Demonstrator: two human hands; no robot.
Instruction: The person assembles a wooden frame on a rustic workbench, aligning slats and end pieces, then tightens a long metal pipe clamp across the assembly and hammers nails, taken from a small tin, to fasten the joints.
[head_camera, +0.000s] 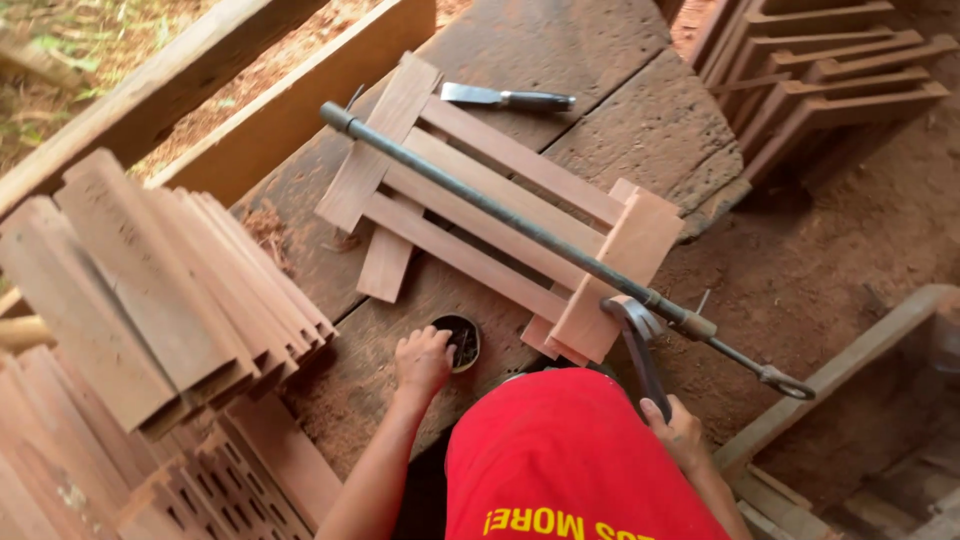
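Red shirt with yellow lettering, bare forearms and hands.

Both bare arms are extended forward from under a red shirt. The left hand is seen palm down, knuckles up, with the fingers curled downward and the fingertips bunched together. The left forearm is angled up and slightly inward from the lower edge. The right hand is closed in a fist, thumb uppermost, with the wrist bent a little outward.
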